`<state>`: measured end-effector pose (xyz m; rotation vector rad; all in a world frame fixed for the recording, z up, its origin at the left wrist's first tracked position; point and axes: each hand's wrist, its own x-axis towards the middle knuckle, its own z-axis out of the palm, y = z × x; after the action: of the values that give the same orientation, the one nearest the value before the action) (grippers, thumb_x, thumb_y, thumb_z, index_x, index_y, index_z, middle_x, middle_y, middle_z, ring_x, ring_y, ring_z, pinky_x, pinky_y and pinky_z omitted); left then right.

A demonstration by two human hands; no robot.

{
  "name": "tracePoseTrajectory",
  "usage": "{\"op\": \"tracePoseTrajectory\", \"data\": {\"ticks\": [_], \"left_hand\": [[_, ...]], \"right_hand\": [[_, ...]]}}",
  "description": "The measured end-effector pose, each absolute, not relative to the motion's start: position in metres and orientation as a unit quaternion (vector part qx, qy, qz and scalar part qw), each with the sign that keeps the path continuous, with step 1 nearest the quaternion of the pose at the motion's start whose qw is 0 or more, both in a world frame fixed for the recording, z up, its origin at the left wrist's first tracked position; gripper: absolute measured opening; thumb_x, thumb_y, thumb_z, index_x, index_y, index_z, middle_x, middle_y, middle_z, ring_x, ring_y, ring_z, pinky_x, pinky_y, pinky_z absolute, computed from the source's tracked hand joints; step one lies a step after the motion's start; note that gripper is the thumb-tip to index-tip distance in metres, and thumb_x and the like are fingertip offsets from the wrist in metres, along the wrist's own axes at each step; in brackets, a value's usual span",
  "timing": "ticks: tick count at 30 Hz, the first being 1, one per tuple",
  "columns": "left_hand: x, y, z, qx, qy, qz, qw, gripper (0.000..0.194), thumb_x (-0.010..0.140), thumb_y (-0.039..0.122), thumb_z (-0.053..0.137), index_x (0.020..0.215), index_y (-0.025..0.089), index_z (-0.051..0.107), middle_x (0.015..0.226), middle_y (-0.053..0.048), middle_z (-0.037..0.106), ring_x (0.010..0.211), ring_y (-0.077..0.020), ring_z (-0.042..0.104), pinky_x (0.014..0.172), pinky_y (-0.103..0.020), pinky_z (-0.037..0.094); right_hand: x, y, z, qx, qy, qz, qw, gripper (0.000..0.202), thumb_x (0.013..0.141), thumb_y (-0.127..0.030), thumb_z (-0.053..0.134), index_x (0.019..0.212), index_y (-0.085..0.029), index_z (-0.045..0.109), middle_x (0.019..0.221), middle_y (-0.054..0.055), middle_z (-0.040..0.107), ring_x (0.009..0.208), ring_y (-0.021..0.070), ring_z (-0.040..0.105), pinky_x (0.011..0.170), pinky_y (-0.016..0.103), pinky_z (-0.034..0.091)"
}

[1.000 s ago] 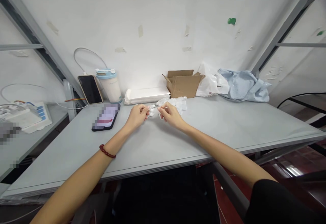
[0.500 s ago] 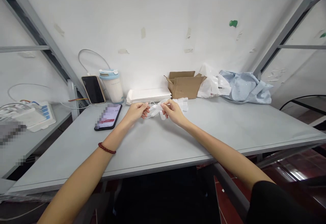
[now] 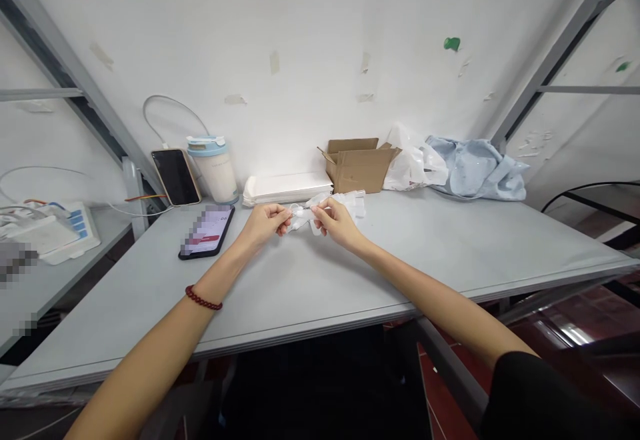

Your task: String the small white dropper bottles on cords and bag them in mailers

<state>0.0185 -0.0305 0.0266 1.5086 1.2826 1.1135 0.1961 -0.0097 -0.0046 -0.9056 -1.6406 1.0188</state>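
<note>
My left hand [image 3: 265,221] is closed in a pinch on the left end of a small white piece [image 3: 303,213] with a thin white cord. Thumb and fingers of my right hand [image 3: 340,225] pinch the same piece from its other side. The piece is too small and pale to tell its exact kind. Behind and beside my right hand, more white, translucent strips [image 3: 356,204] lie loosely on the grey table [image 3: 300,287]. Both hands are just above the tabletop, a short gap between their fingertips.
A stack of white paper-like sheets [image 3: 285,188] and an open cardboard box [image 3: 361,170] stand along the wall. Right of them are a white plastic bag [image 3: 413,163] and a light-blue cloth bundle [image 3: 473,170]. A cup [image 3: 215,173] and two phones, one lying flat [image 3: 213,230], are on the left.
The thin cord loop that stood up beside my left fingertips is now lower, and the fingertips pinch closer to the piece. The whole view has shifted slightly.
</note>
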Motion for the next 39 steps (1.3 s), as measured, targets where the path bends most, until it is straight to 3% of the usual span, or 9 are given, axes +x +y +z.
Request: {"op": "tracePoseTrajectory", "data": {"ticks": [5,8,12,16,21,26,31,34,39], "left_hand": [[0.019,-0.037,0.035,0.643,0.488,0.403,0.430,0.026,0.070,0.039,0.065,0.063,0.014,0.060,0.061,-0.002,0.060,0.049,-0.0088,0.049,0.051,-0.024,0.041],[0.015,-0.039,0.042,0.681,0.493,0.349,0.415,0.024,0.069,0.036,0.066,0.059,0.015,0.061,0.056,-0.002,0.059,0.049,-0.0103,0.049,0.051,-0.024,0.041],[-0.002,-0.031,0.046,0.677,0.607,0.333,0.251,0.022,0.069,0.031,0.059,0.053,0.016,0.061,0.049,-0.003,0.057,0.049,-0.0142,0.051,0.051,-0.026,0.037],[-0.017,-0.019,0.038,0.666,0.701,0.256,0.024,0.022,0.071,0.027,0.051,0.057,0.016,0.063,0.059,-0.007,0.064,0.062,-0.0212,0.058,0.056,-0.027,0.036],[-0.021,-0.012,0.026,0.655,0.736,0.168,-0.038,0.023,0.073,0.026,0.045,0.067,0.017,0.066,0.072,-0.013,0.067,0.070,-0.0267,0.060,0.055,-0.029,0.034],[-0.024,-0.010,0.022,0.680,0.722,0.124,0.002,0.027,0.074,0.034,0.050,0.054,0.019,0.060,0.062,-0.011,0.062,0.065,-0.0264,0.059,0.055,-0.029,0.031],[-0.029,-0.008,0.020,0.670,0.728,0.146,-0.003,0.037,0.077,0.044,0.050,0.051,0.019,0.059,0.056,-0.010,0.060,0.065,-0.0267,0.060,0.056,-0.029,0.033],[-0.027,-0.005,0.014,0.686,0.699,0.199,-0.038,0.034,0.080,0.042,0.047,0.064,0.018,0.064,0.067,-0.011,0.065,0.072,-0.0266,0.060,0.062,-0.030,0.038],[-0.015,0.003,-0.009,0.811,0.528,0.244,-0.070,0.035,0.083,0.034,0.047,0.110,0.017,0.063,0.112,-0.012,0.063,0.110,-0.0292,0.048,0.092,-0.041,0.037]], "right_hand": [[0.199,0.002,-0.004,-0.352,-0.655,0.425,0.516,0.036,0.079,-0.056,0.050,0.079,-0.021,0.045,0.054,-0.007,0.049,0.043,0.0074,0.045,0.044,0.021,0.037],[0.199,0.005,-0.005,-0.345,-0.648,0.429,0.527,0.035,0.081,-0.055,0.049,0.088,-0.021,0.044,0.059,-0.006,0.053,0.045,0.0079,0.046,0.046,0.021,0.039],[0.199,0.005,-0.008,-0.360,-0.667,0.397,0.518,0.029,0.089,-0.048,0.039,0.100,-0.021,0.039,0.075,-0.001,0.058,0.054,0.0097,0.052,0.050,0.023,0.043],[0.200,0.004,-0.012,-0.379,-0.790,0.236,0.419,0.024,0.090,-0.032,0.042,0.108,-0.016,0.046,0.098,0.008,0.062,0.084,0.0165,0.059,0.074,0.032,0.047],[0.196,-0.005,-0.013,-0.336,-0.906,0.075,0.246,0.037,0.093,-0.031,0.040,0.125,-0.014,0.044,0.132,0.016,0.049,0.123,0.0255,0.042,0.095,0.044,0.037],[0.193,-0.008,-0.012,-0.340,-0.926,0.035,0.161,0.037,0.094,-0.032,0.038,0.127,-0.017,0.043,0.137,0.015,0.045,0.130,0.0253,0.033,0.098,0.052,0.029],[0.193,-0.006,-0.012,-0.361,-0.919,0.022,0.154,0.030,0.094,-0.027,0.038,0.119,-0.015,0.049,0.126,0.015,0.053,0.118,0.0249,0.044,0.092,0.047,0.031],[0.192,-0.006,-0.011,-0.367,-0.918,0.006,0.152,0.028,0.094,-0.026,0.039,0.114,-0.014,0.053,0.120,0.015,0.056,0.110,0.0252,0.046,0.088,0.042,0.032],[0.190,-0.007,-0.012,-0.367,-0.919,-0.017,0.141,0.028,0.093,-0.027,0.041,0.114,-0.014,0.054,0.121,0.014,0.054,0.108,0.0260,0.045,0.086,0.040,0.033]]}}
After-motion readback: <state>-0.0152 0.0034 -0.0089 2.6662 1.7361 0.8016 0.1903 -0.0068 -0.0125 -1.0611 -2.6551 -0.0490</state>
